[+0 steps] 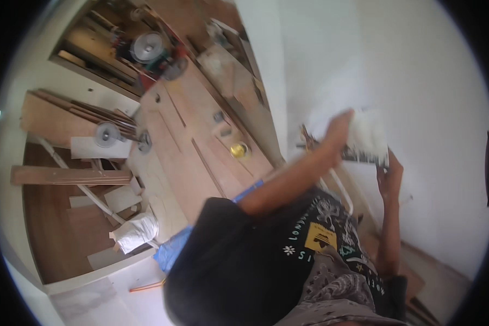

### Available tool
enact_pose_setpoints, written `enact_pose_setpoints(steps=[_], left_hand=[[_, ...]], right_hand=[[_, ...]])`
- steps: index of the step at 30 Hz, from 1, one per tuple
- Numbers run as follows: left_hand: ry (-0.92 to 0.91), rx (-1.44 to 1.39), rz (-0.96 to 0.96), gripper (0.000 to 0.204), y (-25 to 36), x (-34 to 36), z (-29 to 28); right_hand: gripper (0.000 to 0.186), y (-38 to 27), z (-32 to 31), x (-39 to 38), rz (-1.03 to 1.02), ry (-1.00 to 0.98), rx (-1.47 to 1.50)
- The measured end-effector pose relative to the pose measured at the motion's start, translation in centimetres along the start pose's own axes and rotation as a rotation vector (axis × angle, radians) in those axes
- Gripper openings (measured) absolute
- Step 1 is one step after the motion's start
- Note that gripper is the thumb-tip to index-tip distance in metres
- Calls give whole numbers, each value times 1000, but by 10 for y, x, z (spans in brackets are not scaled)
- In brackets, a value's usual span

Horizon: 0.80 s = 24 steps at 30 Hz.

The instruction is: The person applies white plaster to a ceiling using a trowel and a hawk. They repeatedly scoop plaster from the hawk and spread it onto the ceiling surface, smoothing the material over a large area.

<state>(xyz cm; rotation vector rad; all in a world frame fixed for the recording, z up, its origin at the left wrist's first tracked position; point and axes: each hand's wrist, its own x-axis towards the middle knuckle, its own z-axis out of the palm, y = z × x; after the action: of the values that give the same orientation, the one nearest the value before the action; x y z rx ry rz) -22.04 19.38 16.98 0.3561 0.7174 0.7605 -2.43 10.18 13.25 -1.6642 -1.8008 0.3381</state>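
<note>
Both hands up at right by white wall [418,81]: left hand [339,127] and right hand [390,176] fingers clamped on white cloth [368,136].

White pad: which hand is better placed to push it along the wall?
Probably left: the left hand rests on the white pad at its side, while the right hand only reaches its lower edge.

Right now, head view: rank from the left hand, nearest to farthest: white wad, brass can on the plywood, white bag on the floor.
From the left hand:
1. white wad, touching it, held against the wall
2. brass can, on the plywood to the left
3. white bag, far lower left on the floor
</note>
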Motion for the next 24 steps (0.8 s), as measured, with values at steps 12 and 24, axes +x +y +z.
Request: enact_pose_setpoints(steps=[12, 24], left_hand=[[-14, -132, -35, 45, -3, -47, -49], [-54, 314, -120, 48, -23, -59, -38]], right_hand=[[36, 1, 42, -55, 904, 550, 1460], [25, -70, 2, -18, 521, 616, 963]])
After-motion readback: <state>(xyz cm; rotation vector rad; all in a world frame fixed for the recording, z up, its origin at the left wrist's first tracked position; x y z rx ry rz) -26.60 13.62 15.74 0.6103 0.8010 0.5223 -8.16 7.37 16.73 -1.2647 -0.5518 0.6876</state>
